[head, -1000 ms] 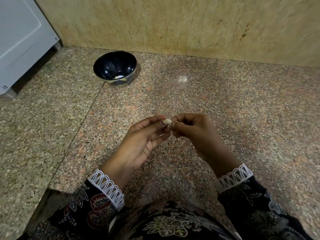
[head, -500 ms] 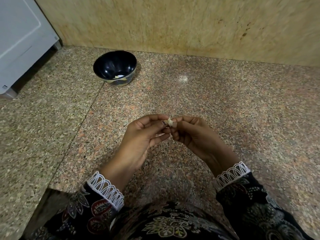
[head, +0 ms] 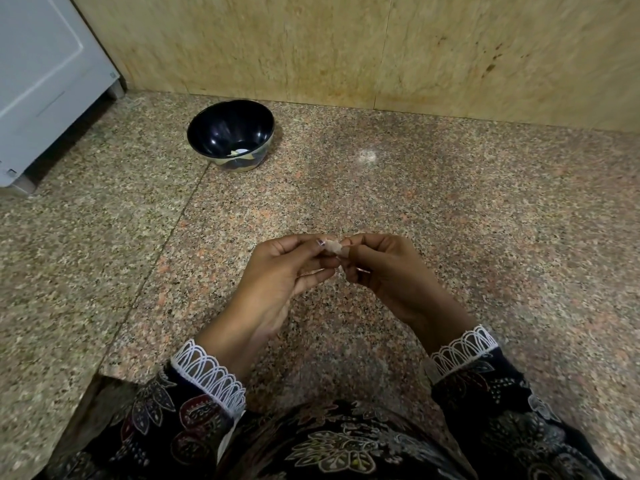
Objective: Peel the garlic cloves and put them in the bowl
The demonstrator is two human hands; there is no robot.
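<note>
Polished speckled granite floor (head: 450,209) with a soft sheen, glossy dark bowl (head: 211,133) with a smooth interior, papery pale skin on the garlic clove (head: 333,247), matt beige stone wall (head: 311,46), dark floral cloth sleeves (head: 166,420) edged in white lace

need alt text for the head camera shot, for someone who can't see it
Seen from above, a person's left hand and right hand pinch a small garlic clove between their fingertips over a speckled granite counter. A dark bowl with a few pale pieces inside sits farther back on the left, near the tan stone wall.
</note>
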